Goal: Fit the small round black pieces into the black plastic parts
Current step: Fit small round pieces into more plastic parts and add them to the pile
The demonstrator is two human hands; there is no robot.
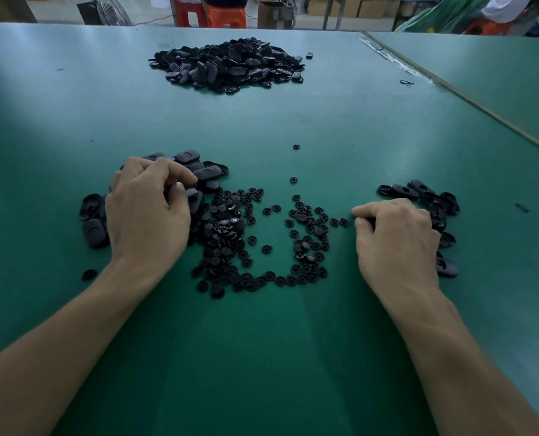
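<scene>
Bench (262, 127) strewn with pieces (306, 221). Left hand (147, 212) fingers (180, 171) clamped on part (196, 198) in pile; right hand (397, 237) fingers (365, 212) curled beside pieces, hold unclear.

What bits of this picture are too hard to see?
Head view only:
- Under the left hand: curled fingers hide whether it holds a part.
- Under the right hand: its knuckles hide any piece held.
- Far pile: too small to tell whether pieces are fitted.
- Person top right: cut off by the edge.
</scene>
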